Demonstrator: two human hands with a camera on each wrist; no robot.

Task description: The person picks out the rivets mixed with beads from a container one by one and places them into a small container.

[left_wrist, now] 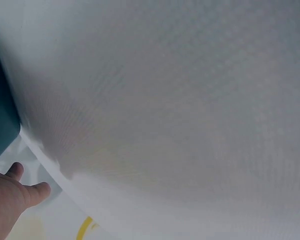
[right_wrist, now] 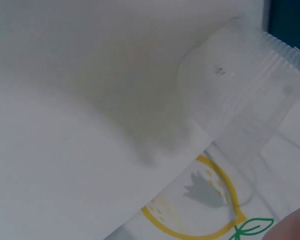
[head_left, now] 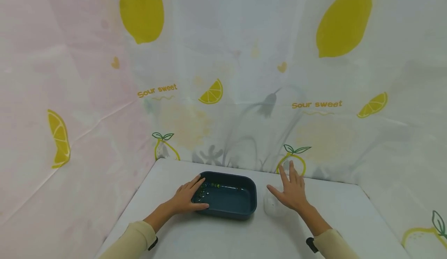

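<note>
A dark blue rectangular tray (head_left: 228, 214) stands on the white table, and its corner shows at the left of the left wrist view. My left hand (head_left: 183, 197) grips the tray's left end, thumb along the front rim and fingers at the back left. Small round shiny pieces (head_left: 201, 195) lie in the tray near that hand, with yellow-green beads (head_left: 217, 186) along its back wall. My right hand (head_left: 293, 191) is spread with fingers apart above a clear plastic jar (right_wrist: 220, 75). The jar has a ridged mouth and sits just right of the tray.
The white table (head_left: 335, 212) reaches back to a hanging cloth (head_left: 241, 127) printed with lemons, which also encloses both sides. A dark band (head_left: 312, 245) circles my right wrist, and another (head_left: 153, 244) is on my left.
</note>
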